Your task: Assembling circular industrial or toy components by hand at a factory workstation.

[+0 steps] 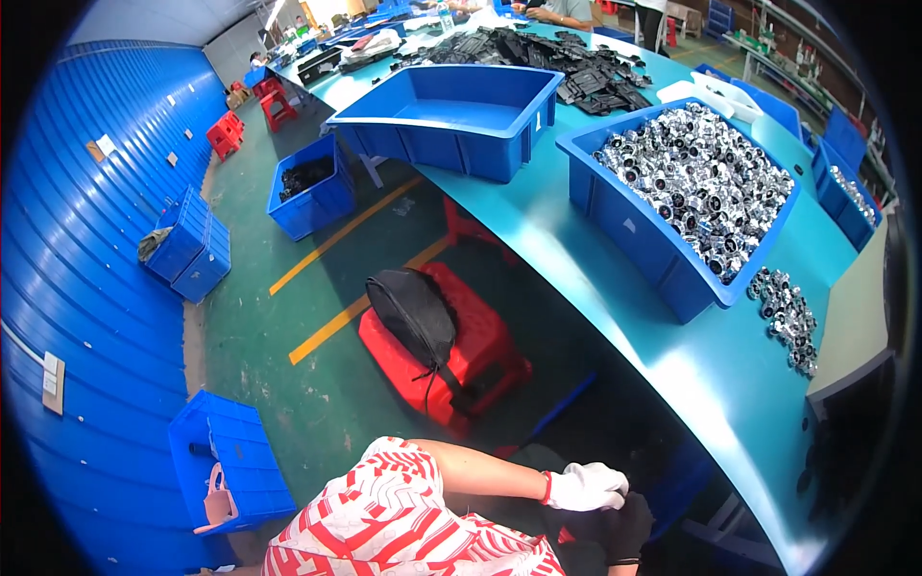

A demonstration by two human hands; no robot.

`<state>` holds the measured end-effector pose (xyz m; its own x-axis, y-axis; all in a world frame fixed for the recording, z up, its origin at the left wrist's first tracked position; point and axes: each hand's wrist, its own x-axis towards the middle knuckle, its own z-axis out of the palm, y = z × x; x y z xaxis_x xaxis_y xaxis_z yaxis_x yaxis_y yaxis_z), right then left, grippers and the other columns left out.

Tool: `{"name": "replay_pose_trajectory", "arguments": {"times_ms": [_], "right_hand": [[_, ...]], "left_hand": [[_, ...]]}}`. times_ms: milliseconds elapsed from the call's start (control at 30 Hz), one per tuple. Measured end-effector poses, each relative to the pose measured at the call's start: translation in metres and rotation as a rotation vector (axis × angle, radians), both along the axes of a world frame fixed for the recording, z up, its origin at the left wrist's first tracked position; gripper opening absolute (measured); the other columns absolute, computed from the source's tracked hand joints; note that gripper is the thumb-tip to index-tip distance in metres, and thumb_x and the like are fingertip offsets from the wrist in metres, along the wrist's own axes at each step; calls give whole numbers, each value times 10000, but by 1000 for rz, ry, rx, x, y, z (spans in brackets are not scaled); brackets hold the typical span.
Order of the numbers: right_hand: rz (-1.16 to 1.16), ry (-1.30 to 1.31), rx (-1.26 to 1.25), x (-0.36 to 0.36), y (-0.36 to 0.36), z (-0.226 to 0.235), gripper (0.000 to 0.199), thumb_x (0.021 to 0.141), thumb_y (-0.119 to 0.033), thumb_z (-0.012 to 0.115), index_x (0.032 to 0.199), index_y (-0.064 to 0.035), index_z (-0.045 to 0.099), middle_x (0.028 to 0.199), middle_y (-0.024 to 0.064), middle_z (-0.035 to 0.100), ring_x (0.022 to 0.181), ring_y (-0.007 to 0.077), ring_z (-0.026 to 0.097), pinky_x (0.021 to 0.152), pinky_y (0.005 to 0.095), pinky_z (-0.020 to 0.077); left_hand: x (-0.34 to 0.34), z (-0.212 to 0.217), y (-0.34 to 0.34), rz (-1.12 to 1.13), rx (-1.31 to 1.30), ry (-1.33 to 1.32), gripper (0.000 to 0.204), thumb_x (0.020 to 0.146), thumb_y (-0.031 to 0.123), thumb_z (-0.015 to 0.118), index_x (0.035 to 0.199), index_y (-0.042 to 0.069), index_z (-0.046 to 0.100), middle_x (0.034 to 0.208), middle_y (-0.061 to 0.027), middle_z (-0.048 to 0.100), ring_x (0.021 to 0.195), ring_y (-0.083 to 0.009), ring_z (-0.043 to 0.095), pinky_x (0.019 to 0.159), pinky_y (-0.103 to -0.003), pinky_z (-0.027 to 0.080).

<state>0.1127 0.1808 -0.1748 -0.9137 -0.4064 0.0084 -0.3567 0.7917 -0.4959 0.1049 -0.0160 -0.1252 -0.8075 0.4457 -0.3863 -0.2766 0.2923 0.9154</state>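
Note:
My left hand point(584, 487), in a white knit glove with a red cuff, is low in the view, in front of my body. Its fingers are curled closed against my right hand point(626, 530), which wears a black glove. Whether anything small lies between the two hands is hidden. Dark shadow blurs the fingers of the right hand. Both hands are beside the near edge of the teal table point(663, 384), off its top. On that table a blue bin point(629, 226) is heaped with shiny metallic round parts point(706, 182), and more small parts point(788, 317) lie loose beside it.
Another blue bin point(451, 115) sits at the table edge, with black plastic pieces point(547, 62) piled behind. On the floor stand a red stool point(480, 336) bearing a black bag point(413, 312), and blue crates point(312, 192). A person point(565, 13) is across the table.

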Motion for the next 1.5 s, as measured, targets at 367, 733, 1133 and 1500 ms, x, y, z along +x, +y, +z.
{"name": "replay_pose_trajectory", "arguments": {"times_ms": [367,733,1133,1500], "right_hand": [[10,-68,9,-7,-15,30,332,665,-89,705,967,-22,585,933,134,612,825,282,619,703,323,489],[-60,-189,-78,-9,0,28,364,760,-196,689,1061,-27,572,932,108,618,873,264,619,742,357,480],[24,-194,-37,-14,-2,35,365,740,-159,689,1064,-31,582,1005,153,624,934,348,613,782,400,486],[-70,-41,-147,-5,-5,30,263,697,-36,685,948,-54,609,899,115,592,804,288,604,678,349,472]], "left_hand": [[3,-9,4,102,10,78,411,875,274,550,1190,11,547,1041,-148,640,1016,-256,596,887,-336,447],[-1,-1,3,50,-65,202,426,839,307,571,1147,13,544,1076,-160,622,1027,-295,589,874,-357,453],[-7,3,8,146,189,-278,261,839,243,585,950,8,609,789,-62,610,674,-129,580,592,-266,472],[-8,-2,11,120,256,-228,190,818,199,596,853,12,601,713,-45,578,621,-112,539,561,-259,421]]}}
